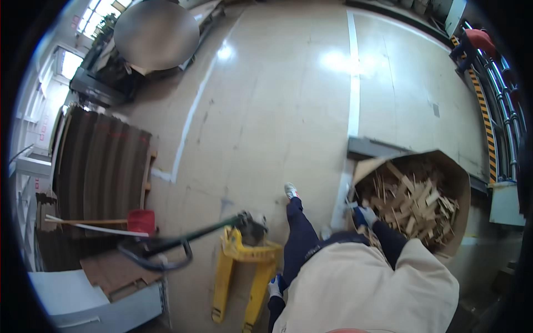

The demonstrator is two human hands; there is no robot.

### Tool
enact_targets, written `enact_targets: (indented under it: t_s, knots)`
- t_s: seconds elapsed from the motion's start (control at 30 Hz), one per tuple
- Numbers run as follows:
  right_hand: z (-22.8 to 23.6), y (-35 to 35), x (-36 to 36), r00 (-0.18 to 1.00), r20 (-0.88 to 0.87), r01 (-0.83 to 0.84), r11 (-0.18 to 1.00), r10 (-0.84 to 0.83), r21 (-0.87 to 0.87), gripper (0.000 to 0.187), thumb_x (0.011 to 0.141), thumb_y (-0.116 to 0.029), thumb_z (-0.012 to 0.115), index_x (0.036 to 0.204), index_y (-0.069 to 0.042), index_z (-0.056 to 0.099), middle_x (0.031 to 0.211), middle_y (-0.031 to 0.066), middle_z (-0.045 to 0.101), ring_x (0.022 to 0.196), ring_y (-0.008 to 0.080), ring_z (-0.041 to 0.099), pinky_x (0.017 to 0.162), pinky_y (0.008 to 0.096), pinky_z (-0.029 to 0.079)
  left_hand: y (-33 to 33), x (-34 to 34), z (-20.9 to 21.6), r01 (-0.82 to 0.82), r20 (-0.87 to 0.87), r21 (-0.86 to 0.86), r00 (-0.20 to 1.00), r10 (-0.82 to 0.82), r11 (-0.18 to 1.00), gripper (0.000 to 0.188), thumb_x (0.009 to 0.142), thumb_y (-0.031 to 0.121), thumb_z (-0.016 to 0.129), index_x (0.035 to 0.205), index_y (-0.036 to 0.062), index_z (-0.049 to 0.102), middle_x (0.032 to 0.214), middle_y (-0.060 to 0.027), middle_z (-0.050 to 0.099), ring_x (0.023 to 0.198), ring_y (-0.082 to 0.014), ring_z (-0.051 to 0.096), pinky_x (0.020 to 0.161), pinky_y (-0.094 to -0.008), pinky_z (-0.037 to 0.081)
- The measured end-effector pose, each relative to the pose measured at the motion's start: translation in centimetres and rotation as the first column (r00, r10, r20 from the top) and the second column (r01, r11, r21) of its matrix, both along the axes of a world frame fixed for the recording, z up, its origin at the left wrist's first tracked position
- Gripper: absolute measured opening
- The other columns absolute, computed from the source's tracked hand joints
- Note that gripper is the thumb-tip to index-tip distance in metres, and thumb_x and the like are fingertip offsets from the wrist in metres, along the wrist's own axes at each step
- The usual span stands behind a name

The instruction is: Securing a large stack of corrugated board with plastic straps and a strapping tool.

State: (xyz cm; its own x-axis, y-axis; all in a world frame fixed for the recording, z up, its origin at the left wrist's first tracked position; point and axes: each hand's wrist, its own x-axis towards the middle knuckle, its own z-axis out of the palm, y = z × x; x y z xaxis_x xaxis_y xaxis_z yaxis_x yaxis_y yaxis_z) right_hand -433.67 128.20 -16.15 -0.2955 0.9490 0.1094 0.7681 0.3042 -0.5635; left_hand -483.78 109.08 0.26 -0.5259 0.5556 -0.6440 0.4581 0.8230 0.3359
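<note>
My left hand [275, 286], in a grey and blue work glove, hangs low beside my dark trousers, close to the yellow pallet jack [252, 252]. Its fingers are too small to make out. My right hand [365, 216], gloved alike, is at the near left wall of a large cardboard box [459, 236]. Whether it grips the wall or something small there is unclear. Brown cardboard scraps [416, 202] fill the box in a loose heap. One of my feet [291, 191], in a light shoe, is stretched ahead on the floor.
The pallet jack's dark handle [189, 237] leans left. Beyond it stand a stack of corrugated sheets [105, 161] and a red dustpan-like scoop [141, 222]. A grey beam [383, 149] lies behind the box. A person in red [481, 43] bends by a roller conveyor [502, 91] at far right.
</note>
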Motion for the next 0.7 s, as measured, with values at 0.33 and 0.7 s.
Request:
enact_targets:
  t_s: [0.33, 0.7]
  knots:
    - [11.1, 13.8, -3.8, -0.087, -0.315, -0.258, 0.326, -0.945, -0.91, 0.025, 0.09, -0.033, 0.044, 0.076, -0.013, 0.048, 0.068, 0.0082, 0.052, 0.059, 0.0266, 0.053, 0.052, 0.0409, 0.043, 39.6, -9.1, -2.1, -0.181, 0.693, -0.108, 0.691, 0.204, 0.978, 0.026, 0.087, 0.032, 0.063, 0.071, 0.0113, 0.06, 0.057, -0.0014, 0.053, 0.042, -0.0148, 0.049, 0.04, -0.0284, 0.041]
    - [9.6, 26.5, -6.9, -0.198, -0.151, -0.104, 0.174, -0.968, -0.979, 0.034, 0.089, -0.043, 0.049, 0.075, -0.011, 0.052, 0.057, 0.0079, 0.048, 0.051, 0.0294, 0.051, 0.05, 0.0437, 0.044, 74.4, -9.0, -0.8, -0.107, 0.713, 0.126, 0.701, -0.016, 0.986, 0.026, 0.089, 0.032, 0.062, 0.086, 0.0061, 0.061, 0.065, -0.0021, 0.058, 0.05, -0.0105, 0.054, 0.041, -0.0234, 0.042]
